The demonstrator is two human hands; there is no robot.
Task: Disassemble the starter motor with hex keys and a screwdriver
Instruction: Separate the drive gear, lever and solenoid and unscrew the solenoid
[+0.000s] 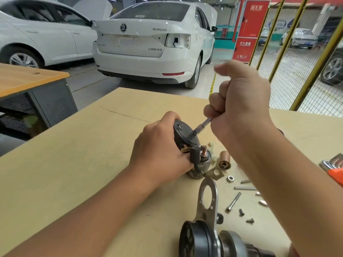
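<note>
The left hand [159,151] grips the black motor body [183,136] from the left, fingers curled round its round end cap, holding it tilted on the tan bench [74,164] near the middle of the view. The right hand [239,106] is a closed fist round the handle of a driver, whose metal shaft [201,127] slants down and left to meet the face of the end cap. The handle itself is hidden inside the fist, so its kind cannot be told. Below the cap, a copper terminal [260,149] sticks up from the dark solenoid part [203,162], which sits against the bench beside the left hand's fingers. Just right of it stands a small copper-coloured cylinder [224,160], and a thin brass plate [214,174] lies in front. Loose hardware is scattered to the right under the right forearm: a nut [230,179], a long pin [245,187], a long bolt [233,202] and two short screws [241,212]. At the near edge lies the metal mounting bracket [207,201] with a large oval hole, joined to a dark housing [196,240]. An orange-handled tool [336,175] shows at the right edge. Beyond the bench are a white sedan [148,43], a second white car [37,34], a red cabinet [250,28] and yellow-framed mesh fencing [297,62].
</note>
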